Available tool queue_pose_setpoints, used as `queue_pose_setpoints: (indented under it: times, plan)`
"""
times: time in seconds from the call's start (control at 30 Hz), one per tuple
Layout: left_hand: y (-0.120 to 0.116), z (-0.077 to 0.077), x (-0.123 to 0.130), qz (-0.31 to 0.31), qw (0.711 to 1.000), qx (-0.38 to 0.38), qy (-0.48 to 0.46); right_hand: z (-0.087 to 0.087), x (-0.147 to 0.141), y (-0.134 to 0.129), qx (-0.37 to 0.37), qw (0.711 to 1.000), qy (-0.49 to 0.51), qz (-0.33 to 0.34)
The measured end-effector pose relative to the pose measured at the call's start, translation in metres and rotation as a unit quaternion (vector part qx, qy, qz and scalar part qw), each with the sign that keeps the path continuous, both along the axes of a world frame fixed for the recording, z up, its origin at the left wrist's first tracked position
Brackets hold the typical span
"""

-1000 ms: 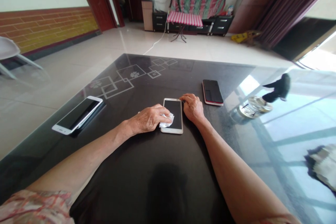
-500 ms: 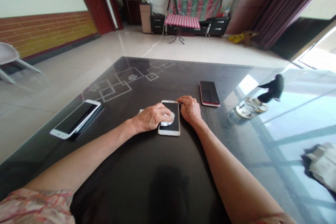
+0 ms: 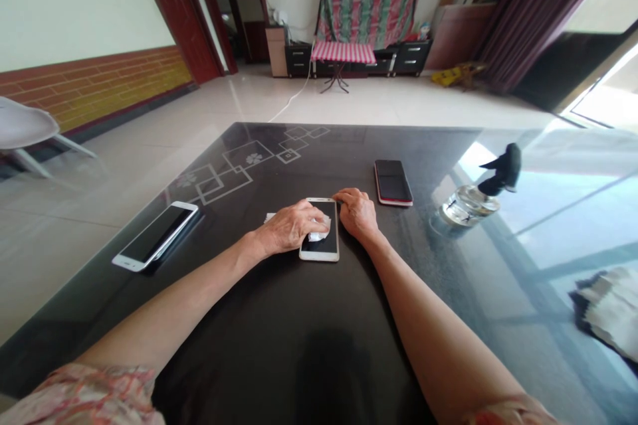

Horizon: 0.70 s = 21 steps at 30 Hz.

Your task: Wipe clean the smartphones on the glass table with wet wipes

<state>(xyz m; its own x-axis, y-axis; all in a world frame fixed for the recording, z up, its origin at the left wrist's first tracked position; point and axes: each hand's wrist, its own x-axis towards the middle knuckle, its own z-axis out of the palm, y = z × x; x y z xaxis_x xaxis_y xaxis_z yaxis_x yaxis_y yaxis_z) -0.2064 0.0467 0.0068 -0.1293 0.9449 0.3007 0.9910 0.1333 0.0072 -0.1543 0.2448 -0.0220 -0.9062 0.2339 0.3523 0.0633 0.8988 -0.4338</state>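
A white-framed smartphone [image 3: 325, 255] lies face up on the dark glossy table in front of me. My left hand [image 3: 289, 227] presses a crumpled white tissue [image 3: 319, 231] onto its screen, with the fingers closed over the tissue. Another bit of the tissue sticks out behind the knuckles. At the phone's upper right edge, my right hand [image 3: 357, 214] has its fingers curled, and the fingertips touch the frame there. The palm side of this hand is hidden.
Left on the table [image 3: 239, 358] lies a white phone [image 3: 158, 234], raised on something dark. A dark phone with a red edge [image 3: 393, 181] is beyond my right hand. Farther right stand a clear spray bottle [image 3: 468, 204] with a black trigger and a crumpled pale cloth [image 3: 615, 309].
The whole view has shifted slightly as my head tilts. Both hands stay at the same phone, the tissue still under my left fingers.
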Motion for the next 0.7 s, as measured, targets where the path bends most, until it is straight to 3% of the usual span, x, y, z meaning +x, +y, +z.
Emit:
queue_pose_setpoints:
  times: [0.1,0.4,0.7]
  plan:
    - [0.001,0.0,-0.002,-0.004,1.0,0.01,-0.005,-0.001,0.0,0.0,-0.002,1.0,0.0,0.003]
    - [0.032,-0.007,-0.021,0.061,0.997,0.036,-0.011,0.001,0.003,-0.002,-0.005,1.0,-0.013,0.001]
    - [0.032,-0.006,-0.021,0.067,0.997,0.045,-0.023,0.002,0.005,-0.002,-0.022,1.0,-0.022,0.004]
